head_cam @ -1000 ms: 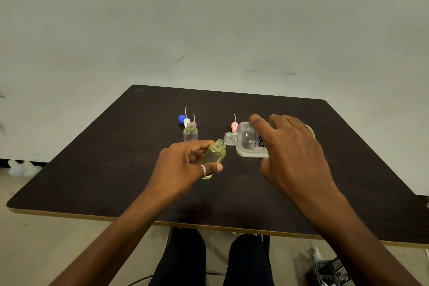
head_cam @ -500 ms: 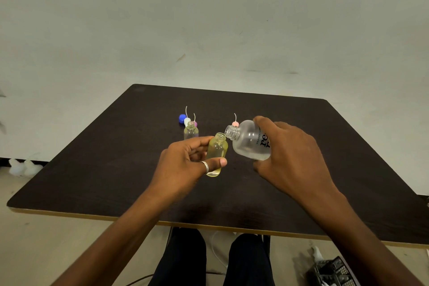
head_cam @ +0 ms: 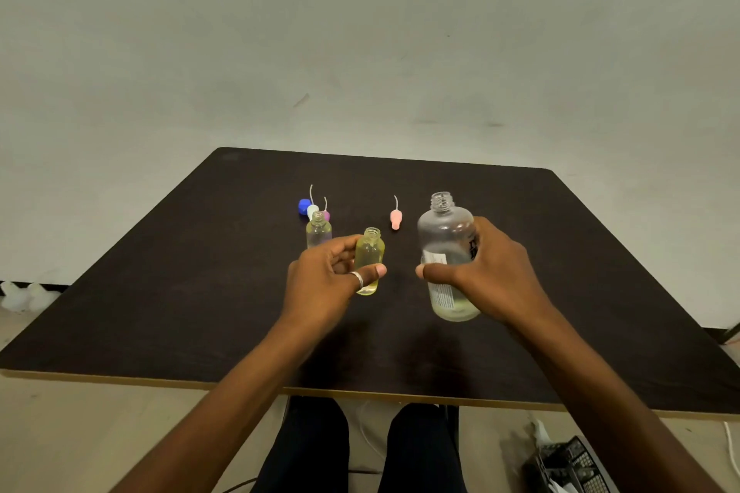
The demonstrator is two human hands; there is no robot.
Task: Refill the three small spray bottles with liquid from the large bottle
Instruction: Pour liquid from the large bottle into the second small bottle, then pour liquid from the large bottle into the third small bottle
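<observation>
Left hand (head_cam: 332,276) is clamped on a small bottle (head_cam: 370,260), thumb across the front, fingers behind; ring on one finger. The bottle is upright, cap off, full of yellowish liquid nearly to the shoulder. Cannot tell if its base touches the table (head_cam: 160,272) or hangs just above it. Held vertical probably so nothing spills from the open neck.

Right hand (head_cam: 486,276) is wrapped around the large bottle (head_cam: 446,252), thumb in front over the label, fingers round the back. It is upright, neck open, only a shallow layer of pale liquid left at the bottom. Being upright means no pouring at this moment; looks like this fill is done.

A second small bottle (head_cam: 318,230) stands open just left of and behind the held one, looks near empty, likely next. A third small bottle is not clearly visible.

Pink spray top (head_cam: 395,218) with its thin tube stands between the two held bottles, farther toward the far edge, probably set close for recapping. Blue cap (head_cam: 304,206), plus white and purple tops, cluster behind the second bottle, out of the pouring zone. Everything sits mid-table, well off the edges.

Risk: remaining liquid may not cover the rest.
</observation>
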